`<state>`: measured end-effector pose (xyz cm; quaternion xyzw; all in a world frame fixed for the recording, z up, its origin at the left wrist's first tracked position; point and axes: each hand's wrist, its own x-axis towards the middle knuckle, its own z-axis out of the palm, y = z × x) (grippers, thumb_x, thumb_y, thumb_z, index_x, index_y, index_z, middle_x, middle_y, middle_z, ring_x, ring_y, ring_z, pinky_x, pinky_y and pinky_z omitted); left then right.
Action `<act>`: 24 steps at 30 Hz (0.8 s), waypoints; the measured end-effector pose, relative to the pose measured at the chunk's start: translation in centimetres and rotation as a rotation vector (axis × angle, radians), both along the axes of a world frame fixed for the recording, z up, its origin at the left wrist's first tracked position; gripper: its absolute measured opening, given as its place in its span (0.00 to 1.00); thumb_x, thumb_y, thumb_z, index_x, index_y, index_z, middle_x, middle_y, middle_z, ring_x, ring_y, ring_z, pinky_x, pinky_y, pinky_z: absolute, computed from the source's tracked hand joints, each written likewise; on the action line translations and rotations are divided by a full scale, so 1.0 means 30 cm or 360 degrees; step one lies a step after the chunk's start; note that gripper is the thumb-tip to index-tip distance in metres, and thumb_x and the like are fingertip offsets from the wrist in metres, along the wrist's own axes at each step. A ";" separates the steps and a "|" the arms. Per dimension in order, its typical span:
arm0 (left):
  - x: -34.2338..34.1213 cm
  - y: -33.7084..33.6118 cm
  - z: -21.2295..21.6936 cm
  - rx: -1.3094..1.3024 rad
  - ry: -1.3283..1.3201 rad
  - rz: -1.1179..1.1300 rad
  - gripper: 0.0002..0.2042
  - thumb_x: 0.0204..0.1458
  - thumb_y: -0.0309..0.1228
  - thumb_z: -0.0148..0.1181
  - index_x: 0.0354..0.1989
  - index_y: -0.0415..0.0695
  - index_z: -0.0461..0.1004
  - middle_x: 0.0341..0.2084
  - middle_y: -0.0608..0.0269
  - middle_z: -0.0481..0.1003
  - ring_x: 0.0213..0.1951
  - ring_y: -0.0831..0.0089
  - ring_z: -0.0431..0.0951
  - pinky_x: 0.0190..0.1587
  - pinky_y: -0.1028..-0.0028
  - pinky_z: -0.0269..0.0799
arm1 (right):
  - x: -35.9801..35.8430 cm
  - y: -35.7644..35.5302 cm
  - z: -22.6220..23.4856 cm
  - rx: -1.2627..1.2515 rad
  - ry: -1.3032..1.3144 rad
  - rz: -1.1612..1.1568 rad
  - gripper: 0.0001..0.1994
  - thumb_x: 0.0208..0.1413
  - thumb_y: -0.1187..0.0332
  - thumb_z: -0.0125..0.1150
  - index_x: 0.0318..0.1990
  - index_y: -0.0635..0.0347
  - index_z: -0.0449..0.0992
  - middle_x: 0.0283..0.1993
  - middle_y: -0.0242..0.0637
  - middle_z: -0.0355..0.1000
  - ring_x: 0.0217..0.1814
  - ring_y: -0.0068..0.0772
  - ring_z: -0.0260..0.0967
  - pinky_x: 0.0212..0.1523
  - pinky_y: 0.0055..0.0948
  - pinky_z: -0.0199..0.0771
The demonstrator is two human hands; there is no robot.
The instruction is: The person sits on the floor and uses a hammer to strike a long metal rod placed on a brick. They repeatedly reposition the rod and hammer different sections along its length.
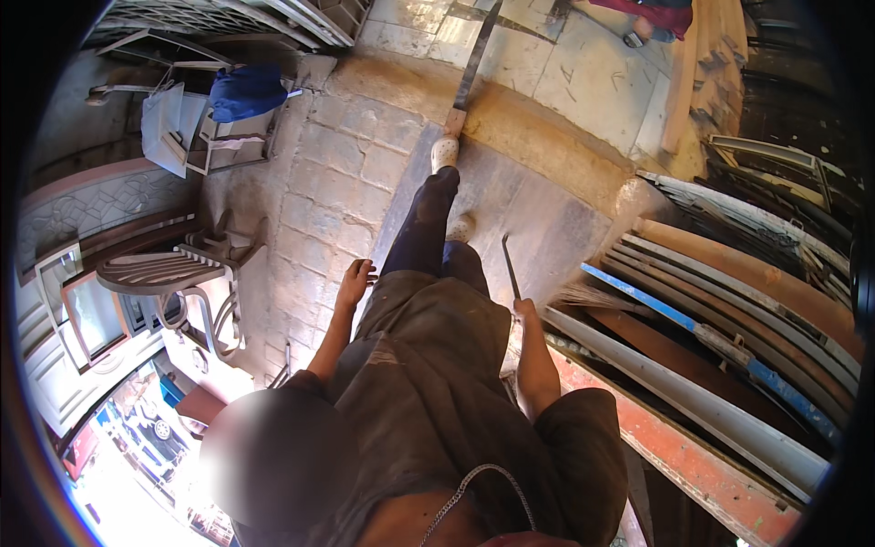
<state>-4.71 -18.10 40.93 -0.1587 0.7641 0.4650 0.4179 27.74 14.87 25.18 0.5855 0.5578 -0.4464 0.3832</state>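
Note:
My right hand is closed around one end of a slim dark pry bar, held beside my right leg. Its bent tip points forward and away from me. On the other side, my left hand hangs by my left thigh, holding nothing, with its fingers loosely curled and apart. One foot in a light clog is stepping forward near a floor edge; the other clog is partly hidden behind my leg.
Long boards and metal frames lean in a stack on the right. A wooden chair and framed panels stand on the left. A long narrow strip lies ahead. Another person in red is at the top right, beside stacked wood.

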 end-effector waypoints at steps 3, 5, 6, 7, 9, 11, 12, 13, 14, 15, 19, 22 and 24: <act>-0.088 0.037 -0.067 -0.0015 0.0098 -0.0035 0.19 0.60 0.43 0.49 0.48 0.36 0.69 0.36 0.52 0.77 0.33 0.68 0.79 0.34 0.72 0.74 | 0.045 -0.008 -0.100 0.0297 0.0102 -0.0158 0.21 0.50 0.60 0.51 0.29 0.80 0.74 0.23 0.53 0.72 0.21 0.45 0.70 0.19 0.44 0.66; -0.166 0.083 -0.099 -0.0261 0.0433 -0.0262 0.17 0.59 0.40 0.52 0.42 0.36 0.72 0.32 0.51 0.78 0.34 0.67 0.80 0.36 0.69 0.75 | -0.029 -0.024 -0.049 0.0126 0.0041 -0.0225 0.23 0.50 0.60 0.50 0.35 0.82 0.73 0.27 0.60 0.72 0.28 0.53 0.73 0.29 0.46 0.70; -0.211 0.109 -0.143 -0.0290 0.0556 -0.0297 0.16 0.59 0.40 0.52 0.41 0.35 0.72 0.32 0.50 0.78 0.34 0.64 0.80 0.36 0.68 0.75 | -0.093 -0.042 0.010 0.0073 -0.0005 -0.0227 0.24 0.50 0.61 0.48 0.40 0.83 0.72 0.33 0.67 0.73 0.36 0.61 0.75 0.38 0.48 0.74; -0.242 0.168 -0.201 -0.0291 0.0663 -0.0349 0.16 0.59 0.39 0.53 0.40 0.35 0.72 0.31 0.49 0.78 0.34 0.62 0.80 0.37 0.67 0.75 | -0.085 -0.059 -0.008 0.0125 0.0007 -0.0006 0.24 0.50 0.59 0.49 0.37 0.81 0.74 0.33 0.67 0.73 0.37 0.61 0.75 0.40 0.47 0.74; -0.313 0.380 -0.298 -0.0353 0.0744 -0.0552 0.15 0.57 0.38 0.55 0.38 0.35 0.73 0.32 0.47 0.78 0.36 0.57 0.80 0.39 0.65 0.74 | 0.029 -0.143 -0.118 0.0339 -0.0205 -0.0068 0.24 0.50 0.53 0.50 0.30 0.72 0.78 0.35 0.64 0.73 0.42 0.61 0.74 0.44 0.47 0.73; -0.343 0.531 -0.470 -0.0411 0.0726 -0.0701 0.17 0.53 0.40 0.59 0.37 0.35 0.72 0.32 0.47 0.78 0.37 0.57 0.79 0.41 0.64 0.74 | 0.098 -0.168 -0.092 0.0267 0.0029 0.0597 0.21 0.52 0.52 0.53 0.33 0.62 0.80 0.32 0.53 0.76 0.41 0.59 0.73 0.46 0.48 0.72; -0.347 0.541 -0.676 -0.0555 0.0721 -0.0882 0.18 0.51 0.41 0.61 0.37 0.35 0.72 0.36 0.45 0.77 0.38 0.56 0.79 0.42 0.63 0.74 | 0.160 -0.242 -0.088 0.0718 0.0203 0.0118 0.19 0.47 0.56 0.57 0.25 0.68 0.76 0.24 0.56 0.73 0.30 0.60 0.72 0.34 0.51 0.69; -0.327 0.536 -0.919 -0.0676 0.0699 -0.1086 0.20 0.48 0.43 0.63 0.37 0.36 0.72 0.39 0.43 0.76 0.40 0.55 0.78 0.43 0.62 0.73 | 0.241 -0.285 -0.076 0.0947 0.0360 0.0161 0.18 0.48 0.57 0.57 0.30 0.68 0.77 0.23 0.56 0.71 0.29 0.58 0.72 0.32 0.51 0.68; -0.298 0.567 -1.142 -0.0736 0.0630 -0.1054 0.24 0.47 0.45 0.64 0.41 0.35 0.71 0.42 0.41 0.74 0.43 0.53 0.76 0.46 0.60 0.72 | 0.266 -0.271 0.006 0.0852 0.0349 0.0399 0.18 0.49 0.59 0.57 0.37 0.68 0.78 0.23 0.54 0.72 0.24 0.51 0.71 0.27 0.46 0.67; -0.301 0.629 -1.349 -0.0798 0.0605 -0.0995 0.28 0.45 0.48 0.65 0.44 0.35 0.71 0.46 0.39 0.72 0.47 0.51 0.74 0.49 0.58 0.70 | 0.296 -0.267 0.020 0.0688 0.0314 0.0243 0.16 0.50 0.62 0.58 0.40 0.66 0.78 0.26 0.52 0.73 0.23 0.41 0.70 0.25 0.39 0.66; -0.417 0.802 -1.919 -0.1006 0.0878 -0.0789 0.47 0.41 0.54 0.66 0.61 0.27 0.56 0.59 0.34 0.60 0.62 0.46 0.58 0.65 0.58 0.51 | 0.137 -0.199 0.223 0.0324 -0.0174 -0.0190 0.08 0.54 0.69 0.58 0.32 0.68 0.74 0.18 0.23 0.59 0.19 0.14 0.51 0.19 0.22 0.49; -0.618 0.900 -1.981 -0.0859 0.1108 -0.0896 0.49 0.40 0.50 0.69 0.62 0.27 0.51 0.57 0.37 0.60 0.59 0.46 0.61 0.61 0.59 0.56 | 0.065 -0.201 0.242 0.0214 -0.0443 -0.1101 0.06 0.56 0.70 0.57 0.36 0.64 0.74 0.17 0.21 0.57 0.17 0.13 0.50 0.18 0.20 0.47; -0.577 0.988 -2.088 -0.0787 0.0940 -0.0989 0.42 0.39 0.45 0.71 0.56 0.28 0.56 0.51 0.39 0.63 0.55 0.47 0.63 0.58 0.58 0.60 | 0.013 -0.244 0.267 0.0307 -0.0627 -0.0962 0.07 0.56 0.68 0.57 0.37 0.63 0.74 0.19 0.24 0.59 0.19 0.15 0.52 0.20 0.22 0.50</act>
